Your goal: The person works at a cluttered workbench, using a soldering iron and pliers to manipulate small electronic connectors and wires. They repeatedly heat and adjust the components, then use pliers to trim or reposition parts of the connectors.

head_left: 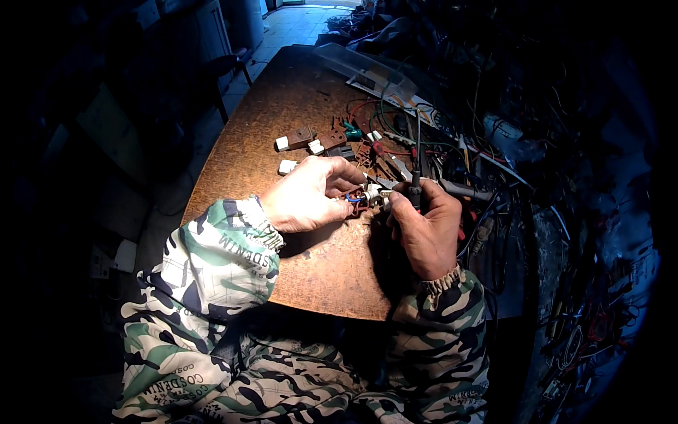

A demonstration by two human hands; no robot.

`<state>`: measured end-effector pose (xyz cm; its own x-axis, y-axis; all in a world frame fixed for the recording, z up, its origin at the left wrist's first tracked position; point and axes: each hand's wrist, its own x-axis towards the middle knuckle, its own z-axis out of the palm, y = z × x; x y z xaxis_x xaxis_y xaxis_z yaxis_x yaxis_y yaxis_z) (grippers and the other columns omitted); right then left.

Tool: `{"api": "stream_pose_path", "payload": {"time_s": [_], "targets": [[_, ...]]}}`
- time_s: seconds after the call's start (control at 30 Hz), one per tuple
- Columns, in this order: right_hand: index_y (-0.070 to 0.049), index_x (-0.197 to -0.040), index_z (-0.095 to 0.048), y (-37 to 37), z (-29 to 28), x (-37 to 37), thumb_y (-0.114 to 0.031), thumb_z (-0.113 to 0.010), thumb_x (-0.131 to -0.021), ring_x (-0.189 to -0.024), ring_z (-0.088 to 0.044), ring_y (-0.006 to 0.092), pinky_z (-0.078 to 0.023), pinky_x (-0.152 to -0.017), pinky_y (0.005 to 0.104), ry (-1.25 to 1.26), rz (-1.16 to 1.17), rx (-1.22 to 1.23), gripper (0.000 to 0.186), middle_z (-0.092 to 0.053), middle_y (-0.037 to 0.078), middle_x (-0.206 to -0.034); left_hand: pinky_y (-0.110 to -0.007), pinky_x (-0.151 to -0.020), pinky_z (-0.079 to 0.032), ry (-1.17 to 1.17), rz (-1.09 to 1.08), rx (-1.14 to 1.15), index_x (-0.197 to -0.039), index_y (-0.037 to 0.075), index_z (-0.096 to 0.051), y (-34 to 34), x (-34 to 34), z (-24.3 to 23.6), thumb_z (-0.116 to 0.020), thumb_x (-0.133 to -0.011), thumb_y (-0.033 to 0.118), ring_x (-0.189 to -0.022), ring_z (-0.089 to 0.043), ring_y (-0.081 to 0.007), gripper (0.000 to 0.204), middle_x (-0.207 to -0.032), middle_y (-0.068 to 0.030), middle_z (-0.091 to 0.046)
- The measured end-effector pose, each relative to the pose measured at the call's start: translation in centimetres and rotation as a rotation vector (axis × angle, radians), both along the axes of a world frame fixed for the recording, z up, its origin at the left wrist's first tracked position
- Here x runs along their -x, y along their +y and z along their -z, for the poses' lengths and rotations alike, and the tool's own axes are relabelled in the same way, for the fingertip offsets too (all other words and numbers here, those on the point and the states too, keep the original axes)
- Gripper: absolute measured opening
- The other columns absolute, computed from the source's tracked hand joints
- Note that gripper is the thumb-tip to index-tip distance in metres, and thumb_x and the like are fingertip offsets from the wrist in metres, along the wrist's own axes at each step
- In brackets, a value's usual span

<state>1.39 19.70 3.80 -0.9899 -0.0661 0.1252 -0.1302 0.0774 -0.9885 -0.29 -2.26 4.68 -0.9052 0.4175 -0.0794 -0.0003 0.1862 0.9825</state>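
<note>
My left hand (307,194) is closed, thumb and fingers gripping a small brown plastic housing (359,209) with a short blue wire and pale fittings in it. My right hand (432,230) meets it from the right, its thumb and forefinger pinched at a small whitish piece (385,196) beside the housing. That same hand also holds a thin-shafted tool (416,177) with a dark grip, the shaft pointing away from me; whether it is a screwdriver or a probe I cannot tell. Fingers partly hide where the pieces meet.
On the wooden table (247,127), brown blocks with white ends (300,138) lie beyond my left hand. A teal piece (352,131), pliers and tangled wires crowd the right side. A clear plastic sheet (367,71) lies at the far edge. A dark stool (222,67) stands at far left.
</note>
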Motion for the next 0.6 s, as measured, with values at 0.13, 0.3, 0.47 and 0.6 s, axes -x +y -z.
{"api": "stream_pose_path", "payload": {"time_s": [0.13, 0.3, 0.47, 0.6], "targets": [[0.004, -0.102, -0.07, -0.19, -0.22, -0.06, -0.004, -0.07, -0.094, -0.062, -0.056, 0.0041, -0.043, -0.054, 0.0213, 0.013, -0.029, -0.038, 0.012, -0.065, 0.0, -0.073, -0.032, -0.096, -0.058, 0.03, -0.012, 0.007, -0.133, -0.011, -0.055, 0.08, 0.02, 0.07, -0.073, -0.088, 0.001, -0.108, -0.069, -0.021, 0.05, -0.12, -0.0174, -0.067], [0.004, -0.106, -0.069, -0.38, -0.5, -0.09, -0.006, -0.07, -0.095, -0.059, -0.06, 0.0061, -0.044, -0.051, 0.0201, 0.043, -0.083, -0.112, 0.014, -0.067, 0.002, -0.075, -0.03, -0.092, -0.059, 0.008, -0.072, 0.063, -0.132, -0.013, -0.056, -0.22, -0.31, -0.22, -0.073, -0.087, 0.001, -0.109, -0.069, -0.0198, 0.05, -0.118, -0.0173, -0.068], [0.004, -0.104, -0.068, -0.11, -0.04, -0.12, -0.005, -0.068, -0.095, -0.06, -0.06, 0.0061, -0.044, -0.052, 0.02, 0.074, -0.096, -0.094, 0.012, -0.066, 0.002, -0.077, -0.029, -0.092, -0.058, 0.065, -0.015, 0.091, -0.126, -0.013, -0.06, -0.11, 0.11, -0.07, -0.072, -0.087, 0.001, -0.105, -0.069, -0.0181, 0.044, -0.115, -0.0169, -0.069], [0.005, -0.099, -0.07, -0.22, -0.19, -0.13, -0.004, -0.066, -0.091, -0.066, -0.059, 0.0053, -0.047, -0.059, 0.0238, 0.056, -0.073, -0.097, 0.013, -0.067, 0.002, -0.075, -0.03, -0.091, -0.057, 0.095, 0.014, 0.025, -0.125, -0.012, -0.061, -0.09, 0.03, -0.01, -0.072, -0.09, 0.003, -0.1, -0.068, -0.0171, 0.04, -0.114, -0.0152, -0.069]]}}
